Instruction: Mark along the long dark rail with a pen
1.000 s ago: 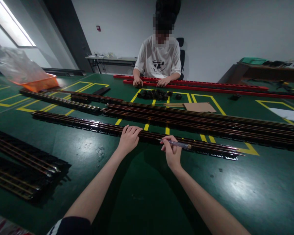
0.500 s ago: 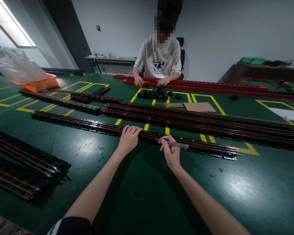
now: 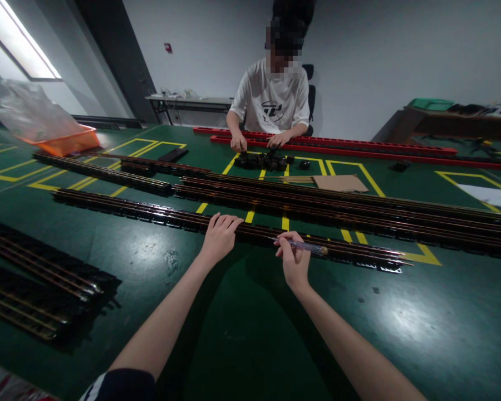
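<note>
A long black strip with copper-coloured rods point(image 3: 179, 217) lies across the table in front of me. My left hand point(image 3: 220, 236) rests on its middle, fingers close together and bent over the strip; the thumb is hidden. To the right, my right hand point(image 3: 294, 259) pinches a slim pen-like tool point(image 3: 309, 246) with a clear purplish handle and a brass-coloured end. The tool's thin tip points left, close over the strip; whether it touches cannot be made out. The strip's right end point(image 3: 390, 267) shows bare rod tips beyond the black part.
Behind lie more black strips with rods point(image 3: 338, 214) and a piece of cardboard point(image 3: 341, 183). Two similar strips point(image 3: 37, 262) lie at left. An orange bin point(image 3: 73, 142) holds a plastic bag. Across the table, a co-worker point(image 3: 271, 103) handles small black parts point(image 3: 261, 161) beside red rails point(image 3: 359, 146).
My right hand has shifted slightly right along the strip with the tool. My left hand stays in place. The co-worker's hand at left in view has moved down toward the black parts.
</note>
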`<action>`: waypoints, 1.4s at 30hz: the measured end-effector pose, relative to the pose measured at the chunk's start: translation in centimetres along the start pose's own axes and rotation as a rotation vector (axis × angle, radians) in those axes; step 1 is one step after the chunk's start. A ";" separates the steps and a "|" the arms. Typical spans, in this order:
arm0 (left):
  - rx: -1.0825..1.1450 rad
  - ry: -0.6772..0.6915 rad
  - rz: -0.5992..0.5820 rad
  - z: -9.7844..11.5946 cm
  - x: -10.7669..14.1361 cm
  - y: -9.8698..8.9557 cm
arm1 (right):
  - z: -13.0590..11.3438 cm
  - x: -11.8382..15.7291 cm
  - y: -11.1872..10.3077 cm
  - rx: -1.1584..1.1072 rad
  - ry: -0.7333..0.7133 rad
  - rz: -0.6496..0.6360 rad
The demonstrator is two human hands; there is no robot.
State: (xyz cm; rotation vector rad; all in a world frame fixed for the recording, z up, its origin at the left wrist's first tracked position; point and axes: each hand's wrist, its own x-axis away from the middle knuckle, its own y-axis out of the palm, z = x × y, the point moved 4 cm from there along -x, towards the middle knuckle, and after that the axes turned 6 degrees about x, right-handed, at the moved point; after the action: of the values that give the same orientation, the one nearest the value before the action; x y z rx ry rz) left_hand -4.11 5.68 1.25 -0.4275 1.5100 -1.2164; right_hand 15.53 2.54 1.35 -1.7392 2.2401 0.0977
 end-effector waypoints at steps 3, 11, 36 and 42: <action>0.002 -0.003 -0.002 0.0 0.0 0.0 | -0.1 0.0 0.1 -0.012 0.000 -0.035; -0.005 -0.007 -0.010 0.0 0.0 0.0 | 0.3 -0.1 0.2 0.012 -0.017 -0.108; 0.144 -0.040 -0.082 -0.7 -0.1 -0.2 | 0.4 0.0 0.4 0.011 -0.041 -0.141; 0.094 -0.030 -0.058 -0.4 -0.1 -0.4 | 0.3 0.0 0.4 0.019 -0.027 -0.144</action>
State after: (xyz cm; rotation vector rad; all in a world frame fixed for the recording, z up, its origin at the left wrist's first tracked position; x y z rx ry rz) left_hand -4.49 5.81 1.59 -0.4274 1.4170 -1.3151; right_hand 15.25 2.73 1.02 -1.8707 2.0831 0.0680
